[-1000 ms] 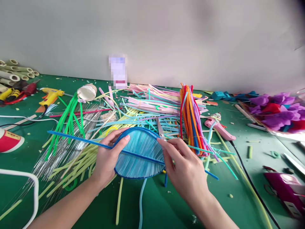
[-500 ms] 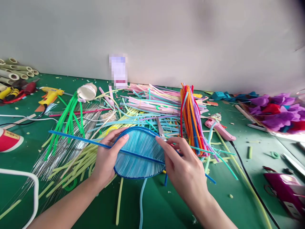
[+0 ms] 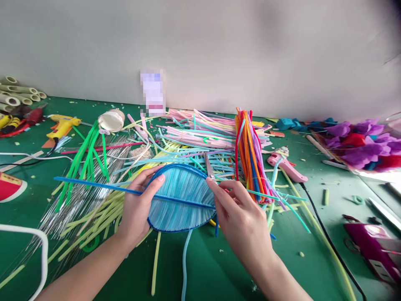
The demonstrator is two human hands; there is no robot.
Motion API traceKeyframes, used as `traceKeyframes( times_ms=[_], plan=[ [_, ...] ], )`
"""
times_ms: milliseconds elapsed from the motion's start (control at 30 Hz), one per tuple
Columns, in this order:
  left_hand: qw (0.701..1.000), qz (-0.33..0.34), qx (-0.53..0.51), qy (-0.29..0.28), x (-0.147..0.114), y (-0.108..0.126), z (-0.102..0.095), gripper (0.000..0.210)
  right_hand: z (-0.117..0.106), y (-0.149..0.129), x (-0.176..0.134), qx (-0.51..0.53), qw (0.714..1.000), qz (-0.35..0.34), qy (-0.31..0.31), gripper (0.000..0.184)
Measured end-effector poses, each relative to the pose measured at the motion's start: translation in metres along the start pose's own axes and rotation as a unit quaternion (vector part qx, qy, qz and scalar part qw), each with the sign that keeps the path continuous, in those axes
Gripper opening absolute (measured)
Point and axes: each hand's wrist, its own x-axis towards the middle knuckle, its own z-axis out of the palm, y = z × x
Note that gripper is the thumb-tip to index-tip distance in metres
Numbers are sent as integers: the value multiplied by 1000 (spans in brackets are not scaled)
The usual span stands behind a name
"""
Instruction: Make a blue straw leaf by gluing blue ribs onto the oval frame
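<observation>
Between my hands is a leaf shape (image 3: 181,188) made of streaked light-blue pipe cleaners with a dark-blue edge. A blue pipe cleaner (image 3: 94,183) runs along its middle and sticks out far to the left. My left hand (image 3: 139,205) is closed on the leaf's left end, thumb on top near the middle strip. At the right tip, my right hand (image 3: 241,213) pinches the leaf, its index finger along the upper edge. Short blue ends hang below that hand. Scissors (image 3: 210,167) lie just behind the leaf, partly hidden.
A bundle of colourful pipe cleaners (image 3: 250,159) stands behind my right hand. Loose yellow-green pipe cleaners (image 3: 100,221) and silver wires (image 3: 62,213) spread at left. A pink glue gun (image 3: 288,167), a yellow glue gun (image 3: 63,126), a white cup (image 3: 112,121) and a purple box (image 3: 369,246) lie around.
The leaf has tilted slightly, showing more of its face, and the protruding blue end sits a little lower and further left. Both hands keep their hold; the whole view has shifted slightly.
</observation>
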Motion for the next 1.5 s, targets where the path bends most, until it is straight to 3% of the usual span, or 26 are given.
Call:
traceKeyframes(
  times_ms=[667,1033,1267,1500],
  plan=[
    [1000,21,0,14,-4,0,2,23,6,-6,1,-35,999,14,-24,40],
    [998,-53,-19,-8,-1,3,0,28,6,-3,5,-17,999,27,-33,39],
    [997,-29,-39,60,11,4,-3,24,-3,6,9,31,996,74,43,28],
    [997,-21,-37,67,9,5,-1,28,5,1,6,62,997,40,33,28]
  ],
)
